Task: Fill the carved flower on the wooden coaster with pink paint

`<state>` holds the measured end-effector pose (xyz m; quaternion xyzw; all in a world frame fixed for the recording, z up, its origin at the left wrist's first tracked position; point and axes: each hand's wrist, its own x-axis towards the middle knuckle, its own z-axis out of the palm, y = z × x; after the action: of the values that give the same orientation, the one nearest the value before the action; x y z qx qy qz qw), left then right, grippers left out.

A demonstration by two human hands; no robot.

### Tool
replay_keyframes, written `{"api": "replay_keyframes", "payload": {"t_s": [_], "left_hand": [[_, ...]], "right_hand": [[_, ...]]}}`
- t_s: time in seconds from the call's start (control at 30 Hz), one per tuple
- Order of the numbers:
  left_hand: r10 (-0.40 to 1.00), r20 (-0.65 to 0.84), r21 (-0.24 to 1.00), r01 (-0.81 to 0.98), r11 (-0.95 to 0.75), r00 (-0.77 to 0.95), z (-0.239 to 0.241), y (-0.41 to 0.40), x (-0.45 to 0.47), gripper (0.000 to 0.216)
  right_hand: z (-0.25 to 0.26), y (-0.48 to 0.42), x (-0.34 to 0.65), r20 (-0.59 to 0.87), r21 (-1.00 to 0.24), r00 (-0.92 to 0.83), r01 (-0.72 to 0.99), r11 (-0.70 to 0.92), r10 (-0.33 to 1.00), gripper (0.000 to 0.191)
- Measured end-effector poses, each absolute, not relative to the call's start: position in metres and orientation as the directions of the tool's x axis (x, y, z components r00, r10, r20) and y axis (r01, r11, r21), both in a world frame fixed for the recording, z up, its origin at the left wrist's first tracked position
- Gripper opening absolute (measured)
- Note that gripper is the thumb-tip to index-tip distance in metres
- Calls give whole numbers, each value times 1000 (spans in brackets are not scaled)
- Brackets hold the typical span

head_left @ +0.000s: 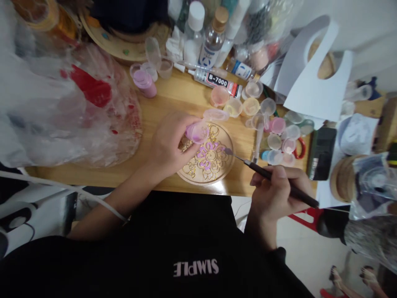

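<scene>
My left hand (169, 145) is closed around a small plastic cup of purple paint (197, 131), tilted over a round wooden disc (225, 176). The cup's clear lid (216, 115) hangs open at its far side. Gold outlines form a flower pattern (211, 155) on the disc, and several petals are filled with purple. Between the fingers of my right hand (276, 190) is a palette knife (263, 170) with a dark handle. Its small blade, with some purple on it, is at the right part of the disc; whether it touches the surface I cannot tell.
Several small lidded cups (274, 141) crowd the right side, near red-handled scissors (299, 148). Behind the disc lies a B-7000 glue tube (214, 79), with bottles (214, 41) beyond. A red-stained plastic bag (93, 103) covers the left. Another purple cup (145, 85) stands farther back.
</scene>
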<state>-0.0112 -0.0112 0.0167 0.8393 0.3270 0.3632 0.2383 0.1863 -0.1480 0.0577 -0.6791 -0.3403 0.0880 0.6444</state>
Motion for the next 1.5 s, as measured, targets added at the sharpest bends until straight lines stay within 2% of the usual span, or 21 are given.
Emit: {"api": "replay_keyframes", "payload": {"t_s": [0.13,0.2,0.27,0.33,0.5,0.67,0.8,0.93,1.1,1.23,1.5], "left_hand": [[750,381,658,411,-631,541,21,-12,-11,29],[752,374,666,407,-625,543,20,-12,-11,28],[746,380,673,390,-628,546,19,-12,-11,27],[730,408,671,362,-647,548,17,-11,-11,26],[678,515,626,310,-715,525,13,-8,-10,29],[589,634,548,246,-799,501,12,-5,-7,30],[611,584,562,278,-779,534,14,-6,-7,27],[597,638,546,260,-796,486,11,-7,-6,32],[590,658,533,263,-804,468,8,-6,-5,36],[582,660,520,271,-810,475,10,-5,-6,33],[631,557,547,334,-768,541,15,-6,-11,32]], "right_hand": [[61,-135,182,320,-947,780,242,212,538,21],[62,-134,179,319,-946,750,215,243,580,20],[63,-134,175,298,-955,687,218,203,663,17],[62,-135,171,314,-943,611,288,165,727,15],[63,-130,164,464,-817,428,545,188,776,19],[69,-123,164,495,-762,365,618,193,788,18],[70,-122,162,495,-760,370,624,185,786,21],[64,-123,158,352,-872,486,481,91,800,23],[53,-116,155,111,-992,630,122,43,768,32],[46,-109,156,-21,-997,638,-75,36,770,32],[47,-107,163,-129,-974,683,-222,36,719,36]]}}
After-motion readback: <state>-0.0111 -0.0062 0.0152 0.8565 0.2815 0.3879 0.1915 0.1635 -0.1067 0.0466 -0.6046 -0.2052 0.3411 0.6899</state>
